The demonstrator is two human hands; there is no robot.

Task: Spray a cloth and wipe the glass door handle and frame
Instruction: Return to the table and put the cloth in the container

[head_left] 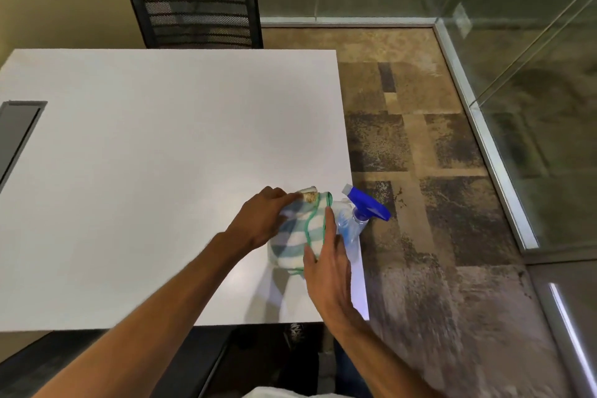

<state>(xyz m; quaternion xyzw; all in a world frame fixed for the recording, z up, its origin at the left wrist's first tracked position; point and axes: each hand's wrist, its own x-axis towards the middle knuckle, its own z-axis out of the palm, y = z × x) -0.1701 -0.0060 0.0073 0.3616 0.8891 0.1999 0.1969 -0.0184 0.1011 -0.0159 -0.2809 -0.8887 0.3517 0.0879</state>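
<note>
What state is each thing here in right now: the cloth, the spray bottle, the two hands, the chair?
Cloth: bunched, on the table's right edge, between both hands.
Spray bottle: near the table's right edge beside the cloth, blue trigger head on, not gripped.
Left hand: gripping the cloth's far corner.
Right hand: open, fingers flat against the cloth's right side.
Chair: empty, at the table's far side.

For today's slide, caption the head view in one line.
Both hands gather a striped cloth beside a blue-triggered spray bottle at the white table's edge.
</note>
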